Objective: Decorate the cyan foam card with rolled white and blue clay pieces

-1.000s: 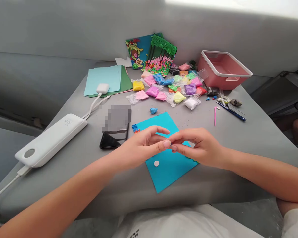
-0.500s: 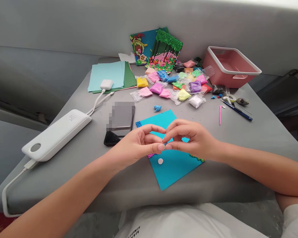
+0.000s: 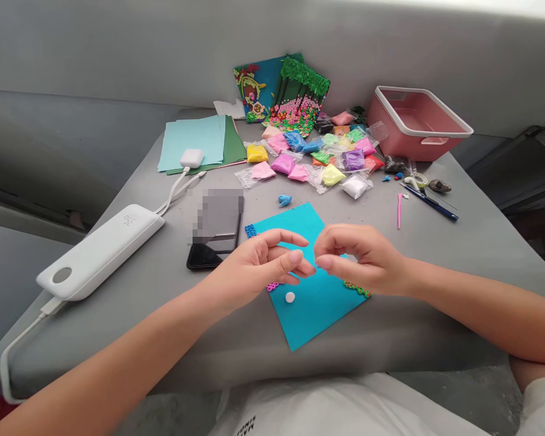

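Above the blue sheet (image 3: 306, 327), my left hand (image 3: 264, 263) has its fingers stretched and apart, with nothing visible between them. My right hand (image 3: 367, 257) is just to its right, thumb and forefinger pinched together; whatever lies in the pinch is hidden. Beneath the hands, a small white disc (image 3: 290, 297) rests on the sheet's left part. The sheet's corners carry clay dots: blue ones (image 3: 251, 231), pink ones (image 3: 272, 287) and orange-green ones (image 3: 358, 289). A blue lump of clay (image 3: 284, 200) is on the table beyond the sheet.
Several bagged clays (image 3: 331, 175) spread behind, before two decorated pictures (image 3: 300, 100). A pink basket (image 3: 418, 139) stands back right, near a pink tool (image 3: 399, 212) and a dark blue cutter (image 3: 429, 203). Leftward are a phone (image 3: 218, 221), a power bank (image 3: 102, 251) and coloured paper (image 3: 193, 133).
My hands have drawn apart from where their fingertips met around a tiny blue bit. The left fingers have spread; the right stays pinched. The view has shifted slightly.
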`<state>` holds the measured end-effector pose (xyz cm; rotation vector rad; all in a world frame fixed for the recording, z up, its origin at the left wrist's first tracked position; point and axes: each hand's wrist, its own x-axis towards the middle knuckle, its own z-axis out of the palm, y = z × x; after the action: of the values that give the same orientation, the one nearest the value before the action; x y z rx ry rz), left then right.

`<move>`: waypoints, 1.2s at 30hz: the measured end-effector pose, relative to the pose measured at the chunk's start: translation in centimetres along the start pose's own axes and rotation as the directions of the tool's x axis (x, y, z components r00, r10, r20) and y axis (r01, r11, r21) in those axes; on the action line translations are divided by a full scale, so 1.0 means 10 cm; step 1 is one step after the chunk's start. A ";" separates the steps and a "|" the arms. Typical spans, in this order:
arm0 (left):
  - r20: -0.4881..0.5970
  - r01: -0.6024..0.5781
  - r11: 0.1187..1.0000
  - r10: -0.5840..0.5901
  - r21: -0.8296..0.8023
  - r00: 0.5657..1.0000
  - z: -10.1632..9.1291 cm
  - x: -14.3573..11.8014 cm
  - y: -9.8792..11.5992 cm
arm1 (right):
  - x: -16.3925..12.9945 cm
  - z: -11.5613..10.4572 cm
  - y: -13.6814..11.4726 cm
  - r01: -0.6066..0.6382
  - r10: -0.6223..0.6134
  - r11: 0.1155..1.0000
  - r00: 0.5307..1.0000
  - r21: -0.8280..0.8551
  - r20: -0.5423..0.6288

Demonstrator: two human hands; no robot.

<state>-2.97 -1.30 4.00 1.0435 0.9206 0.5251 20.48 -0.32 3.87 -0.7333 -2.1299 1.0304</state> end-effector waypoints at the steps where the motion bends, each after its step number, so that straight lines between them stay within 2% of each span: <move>1: -0.020 -0.013 1.000 0.013 0.000 1.000 0.01 0.01 0.01 | -0.01 -0.03 -0.01 -0.045 0.046 0.999 0.999 0.022 -0.019; 4: -0.070 -0.044 0.999 0.044 0.001 0.997 0.05 0.06 0.06 | -0.05 -0.16 0.00 -0.140 0.144 0.989 0.983 0.045 -0.111; 8: -0.086 -0.064 0.998 0.065 0.022 0.994 0.12 0.17 0.16 | -0.08 -0.35 0.09 -0.174 0.168 0.985 0.948 0.001 -0.269; 11: -0.083 -0.069 0.997 0.070 0.021 0.994 0.19 0.28 0.21 | -0.12 -0.44 0.16 -0.188 0.196 0.981 0.925 0.054 -0.325; 14: -0.072 -0.071 0.997 0.070 -0.012 0.995 0.24 0.41 0.24 | -0.14 -0.45 0.23 -0.175 0.234 0.964 0.917 0.201 -0.323; 18: -0.104 -0.056 0.995 0.047 -0.084 0.993 0.27 0.55 0.21 | -0.14 -0.42 0.31 -0.200 0.334 0.893 0.895 0.404 -0.296; 21: -0.138 -0.059 0.994 0.046 -0.094 0.989 0.25 0.55 0.16 | -0.14 -0.40 0.38 -0.264 0.425 0.848 0.857 0.460 -0.291; 23: -0.143 -0.086 0.993 0.073 -0.083 0.987 0.23 0.52 0.13 | -0.15 -0.40 0.41 -0.276 0.434 0.848 0.852 0.451 -0.294; 27: -0.143 -0.077 0.983 0.053 -0.167 0.988 0.18 0.47 0.09 | -0.17 -0.39 0.44 -0.257 0.398 0.872 0.868 0.417 -0.296; 29: -0.145 -0.057 0.942 0.009 -0.330 0.989 0.18 0.50 0.10 | -0.17 -0.37 0.41 -0.270 0.402 0.872 0.871 0.409 -0.283; 31: -0.117 -0.013 0.850 -0.057 -0.526 0.992 0.24 0.55 0.13 | -0.15 -0.33 0.36 -0.255 0.353 0.910 0.890 0.326 -0.289; 34: -0.049 0.079 0.717 -0.155 -0.693 0.987 0.40 0.63 0.21 | -0.08 -0.24 0.26 -0.097 0.094 0.995 0.951 0.003 -0.293; 36: -0.034 0.079 0.697 -0.147 -0.713 0.989 0.52 0.66 0.27 | 0.00 -0.19 0.20 0.081 -0.138 0.972 0.957 -0.222 -0.254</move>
<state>5.11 2.22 4.88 0.2478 0.7471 0.7500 22.32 1.60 3.07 -0.7947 -2.0335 0.6143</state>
